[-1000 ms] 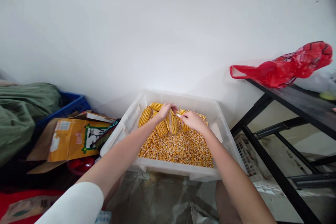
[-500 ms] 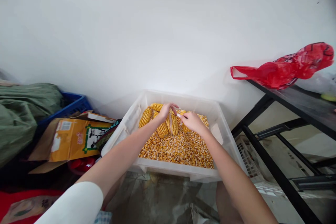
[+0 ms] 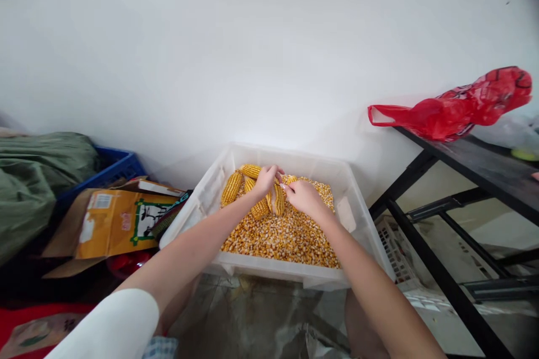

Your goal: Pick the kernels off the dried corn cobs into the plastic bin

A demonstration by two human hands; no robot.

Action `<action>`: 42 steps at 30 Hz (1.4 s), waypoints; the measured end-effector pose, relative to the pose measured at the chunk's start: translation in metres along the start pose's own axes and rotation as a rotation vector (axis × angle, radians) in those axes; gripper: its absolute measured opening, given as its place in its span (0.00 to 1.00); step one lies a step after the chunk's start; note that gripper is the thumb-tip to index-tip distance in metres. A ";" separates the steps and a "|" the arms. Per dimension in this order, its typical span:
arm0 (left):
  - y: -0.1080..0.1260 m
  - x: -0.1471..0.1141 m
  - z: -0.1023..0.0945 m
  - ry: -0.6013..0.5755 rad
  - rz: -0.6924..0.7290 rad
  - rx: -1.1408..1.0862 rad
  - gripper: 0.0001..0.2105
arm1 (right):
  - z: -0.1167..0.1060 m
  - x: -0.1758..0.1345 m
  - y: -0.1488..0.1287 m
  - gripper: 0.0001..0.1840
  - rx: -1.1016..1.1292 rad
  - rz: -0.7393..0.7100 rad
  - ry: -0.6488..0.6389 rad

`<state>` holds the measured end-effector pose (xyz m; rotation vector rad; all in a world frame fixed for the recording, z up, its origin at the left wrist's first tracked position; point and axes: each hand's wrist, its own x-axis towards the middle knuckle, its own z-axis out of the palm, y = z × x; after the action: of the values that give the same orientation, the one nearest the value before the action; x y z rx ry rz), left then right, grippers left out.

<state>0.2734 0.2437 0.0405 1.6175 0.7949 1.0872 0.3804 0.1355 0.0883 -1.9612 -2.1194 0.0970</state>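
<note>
My left hand (image 3: 266,179) is bent with its fingers curled over a corn cob, which the fingers mostly hide. From the other side my right hand (image 3: 300,194) presses its closed fingertips against the same cob. Both hands are above a translucent plastic bin (image 3: 269,269) filled with loose corn kernels (image 3: 286,238). A yellow ear of corn (image 3: 231,188) lies at the left on the kernels, and another ear (image 3: 251,171) lies behind it. Below my hands a partly stripped ear (image 3: 278,201) rests beside a fuller ear (image 3: 260,208).
To the left are an opened orange cardboard box (image 3: 120,224), a blue crate (image 3: 122,167) and a green cloth (image 3: 37,179). On the right, a black-framed table (image 3: 497,165) holds a red plastic bag (image 3: 455,106) above a white basket (image 3: 396,252). A white wall rises behind the bin.
My right hand has shifted slightly left and down, closer to my left hand, and its fingers look more curled. My left hand stays at nearly the same spot.
</note>
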 end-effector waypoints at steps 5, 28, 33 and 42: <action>0.005 -0.001 0.005 -0.035 -0.059 -0.040 0.12 | -0.006 -0.004 -0.007 0.23 -0.142 -0.014 0.004; 0.002 0.003 0.007 0.060 -0.106 -0.034 0.18 | -0.016 -0.003 0.004 0.23 0.001 0.023 -0.051; -0.002 0.005 0.004 0.058 -0.099 -0.024 0.20 | -0.014 -0.002 0.005 0.23 0.013 0.018 -0.060; 0.003 0.002 0.008 0.046 -0.104 0.023 0.20 | -0.003 0.000 0.003 0.22 -0.004 0.016 -0.002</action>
<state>0.2813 0.2412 0.0430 1.5578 0.9148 1.0480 0.3845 0.1355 0.0908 -1.9811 -2.1077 0.0971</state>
